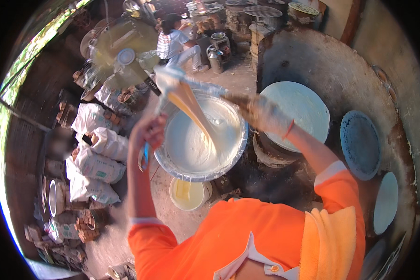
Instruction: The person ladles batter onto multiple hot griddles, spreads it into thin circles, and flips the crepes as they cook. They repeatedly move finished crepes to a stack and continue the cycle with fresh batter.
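My left hand (152, 128) is closed on a long-handled tool, whose batter-coated head (168, 79) is raised above a wide metal basin (158, 150) at the centre. A thick stream of pale batter (196, 114) falls from it into the batter below. My right hand (261, 114), coated and smeared by motion, is at the basin's upper right rim; I cannot make out what its fingers hold. A round pan with a pale layer (296, 98) lies to its right, and a bucket with pale liquid (189, 191) stands below the basin.
White sacks (98, 163) are piled on the left. A curved soot-stained wall (373, 79) encloses the right, with round plates (359, 144) leaning there. At the back a person (177, 44) in white crouches beside metal cans (214, 58) and drum stoves (261, 32).
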Available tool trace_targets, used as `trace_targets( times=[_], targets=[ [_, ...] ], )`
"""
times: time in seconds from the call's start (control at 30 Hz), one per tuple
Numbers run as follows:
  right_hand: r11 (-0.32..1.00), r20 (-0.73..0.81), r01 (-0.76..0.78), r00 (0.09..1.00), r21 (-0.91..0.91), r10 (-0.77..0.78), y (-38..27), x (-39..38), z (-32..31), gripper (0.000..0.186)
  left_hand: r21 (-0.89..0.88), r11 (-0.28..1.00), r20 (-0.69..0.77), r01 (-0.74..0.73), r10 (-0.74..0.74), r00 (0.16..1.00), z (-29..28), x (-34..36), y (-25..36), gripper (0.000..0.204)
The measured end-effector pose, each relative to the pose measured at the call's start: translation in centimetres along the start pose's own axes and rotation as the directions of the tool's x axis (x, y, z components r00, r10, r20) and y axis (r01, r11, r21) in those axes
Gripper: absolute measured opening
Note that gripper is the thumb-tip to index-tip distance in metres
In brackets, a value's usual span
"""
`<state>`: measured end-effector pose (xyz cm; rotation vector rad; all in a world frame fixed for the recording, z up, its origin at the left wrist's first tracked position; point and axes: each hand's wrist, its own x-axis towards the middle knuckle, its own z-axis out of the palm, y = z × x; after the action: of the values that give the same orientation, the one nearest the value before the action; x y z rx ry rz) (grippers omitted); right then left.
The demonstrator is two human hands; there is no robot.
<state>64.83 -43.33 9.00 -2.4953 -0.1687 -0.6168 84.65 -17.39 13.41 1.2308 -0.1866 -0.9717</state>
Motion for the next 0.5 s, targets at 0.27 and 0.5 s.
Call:
trace_targets(
  times=[0.27, 0.5],
  targets=[
    [0.988, -0.23, 0.05, 0.973, 0.144, -0.016, -5.5, 10.1, -7.1, 0.04, -0.153, 0.988, 0.521, -0.006, 0.086, 0.849, 4.4, -3.6, 18.8, 0.031],
    [0.992, -0.178, -0.125, 0.976, 0.024, 0.127, 5.4, 1.7, 5.6, 0.045, 0.355, 0.877, 0.029, -0.323, 0.335, 0.942, -0.6, 5.5, -0.7, 0.013]
  ],
)
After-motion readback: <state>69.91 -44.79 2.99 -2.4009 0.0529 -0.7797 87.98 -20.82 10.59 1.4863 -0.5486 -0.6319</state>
